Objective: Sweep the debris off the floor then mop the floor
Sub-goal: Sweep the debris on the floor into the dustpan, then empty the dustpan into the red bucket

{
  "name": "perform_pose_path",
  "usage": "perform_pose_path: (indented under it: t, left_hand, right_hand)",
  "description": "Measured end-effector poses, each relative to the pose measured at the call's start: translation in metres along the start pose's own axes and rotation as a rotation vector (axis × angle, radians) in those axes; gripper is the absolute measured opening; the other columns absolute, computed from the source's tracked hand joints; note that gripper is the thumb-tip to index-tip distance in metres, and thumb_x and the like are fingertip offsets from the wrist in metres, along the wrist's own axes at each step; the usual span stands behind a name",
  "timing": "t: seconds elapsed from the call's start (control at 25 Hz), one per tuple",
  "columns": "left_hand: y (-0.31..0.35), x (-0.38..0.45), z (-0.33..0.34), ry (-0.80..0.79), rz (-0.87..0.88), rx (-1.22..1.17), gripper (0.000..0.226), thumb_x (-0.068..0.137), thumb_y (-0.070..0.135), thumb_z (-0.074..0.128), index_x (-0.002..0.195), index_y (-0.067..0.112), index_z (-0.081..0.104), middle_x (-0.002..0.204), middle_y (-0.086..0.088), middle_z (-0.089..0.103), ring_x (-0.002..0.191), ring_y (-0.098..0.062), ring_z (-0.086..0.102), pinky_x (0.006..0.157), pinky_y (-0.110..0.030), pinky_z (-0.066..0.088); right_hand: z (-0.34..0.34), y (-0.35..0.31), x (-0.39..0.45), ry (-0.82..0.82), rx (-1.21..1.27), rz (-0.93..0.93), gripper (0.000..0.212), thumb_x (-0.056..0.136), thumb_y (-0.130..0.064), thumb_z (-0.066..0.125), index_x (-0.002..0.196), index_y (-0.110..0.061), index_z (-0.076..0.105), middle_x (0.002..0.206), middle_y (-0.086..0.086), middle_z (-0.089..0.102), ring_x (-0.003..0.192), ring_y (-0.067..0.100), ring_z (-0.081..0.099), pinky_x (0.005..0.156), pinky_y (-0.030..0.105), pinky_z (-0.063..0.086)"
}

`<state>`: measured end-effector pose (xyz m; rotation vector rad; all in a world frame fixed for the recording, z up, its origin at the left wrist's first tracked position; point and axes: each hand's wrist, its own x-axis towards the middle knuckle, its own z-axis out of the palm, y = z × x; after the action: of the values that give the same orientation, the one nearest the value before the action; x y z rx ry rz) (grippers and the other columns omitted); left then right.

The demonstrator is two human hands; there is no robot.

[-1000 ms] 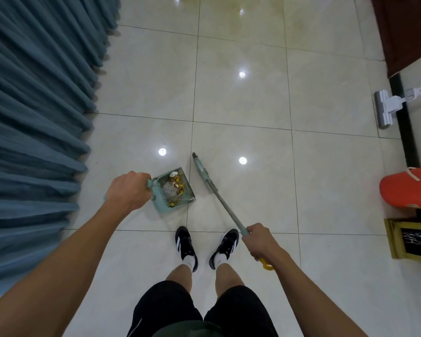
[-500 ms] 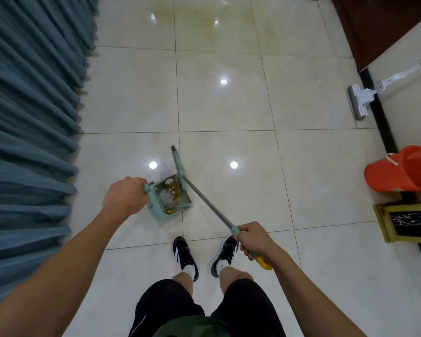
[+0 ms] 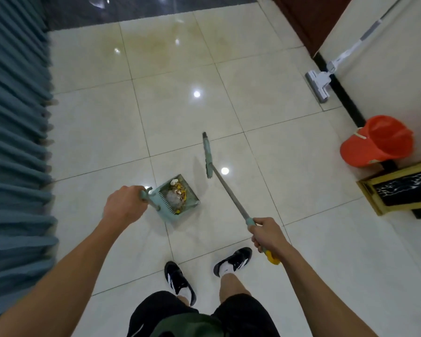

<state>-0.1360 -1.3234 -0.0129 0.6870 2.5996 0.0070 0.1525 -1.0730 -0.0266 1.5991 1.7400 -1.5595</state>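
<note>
My left hand (image 3: 124,207) grips the handle of a pale green dustpan (image 3: 191,201), held just above the tiled floor (image 3: 265,166). Yellow, white and brown debris (image 3: 176,194) lies inside the pan. My right hand (image 3: 266,235) grips the grey shaft of a broom (image 3: 225,188), near its yellow end cap. The broom's green head (image 3: 207,155) hangs to the right of the dustpan, apart from it. A white flat mop (image 3: 320,86) leans against the wall at the far right.
Blue-grey curtains (image 3: 15,142) run along the left side. An orange bucket (image 3: 377,142) stands by the right wall, with a gold-framed dark box (image 3: 401,188) beside it. A dark wooden door (image 3: 301,18) is at the top right. My two shoes (image 3: 180,280) stand near the bottom.
The broom head has swung right, away from the dustpan it touched half a second ago. The view has turned, showing more of the far floor and the right wall.
</note>
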Motion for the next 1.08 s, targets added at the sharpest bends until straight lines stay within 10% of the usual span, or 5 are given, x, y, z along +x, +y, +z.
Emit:
perform_pose_path:
  t: [0.52, 1.08]
  left_hand:
    - [0.292, 0.074, -0.036, 0.045, 0.228, 0.004, 0.009, 0.087, 0.029, 0.061, 0.084, 0.029, 0.069, 0.067, 0.006, 0.062, 0.06, -0.017, 0.061, 0.064, -0.036, 0.059]
    - [0.537, 0.226, -0.12, 0.059, 0.672, 0.032, 0.011, 0.091, 0.029, 0.062, 0.083, 0.03, 0.069, 0.065, 0.009, 0.06, 0.059, -0.012, 0.059, 0.057, -0.029, 0.052]
  right_hand:
    - [-0.209, 0.007, 0.053, 0.177, 0.249, 0.014, 0.017, 0.093, -0.008, 0.057, 0.106, -0.005, 0.067, 0.067, 0.014, 0.062, 0.052, 0.022, 0.054, 0.047, 0.026, 0.047]
    - [-0.361, -0.047, 0.1, 0.532, 0.509, 0.046, 0.036, 0.095, -0.009, 0.058, 0.13, -0.013, 0.063, 0.064, 0.011, 0.06, 0.05, 0.017, 0.05, 0.046, 0.025, 0.044]
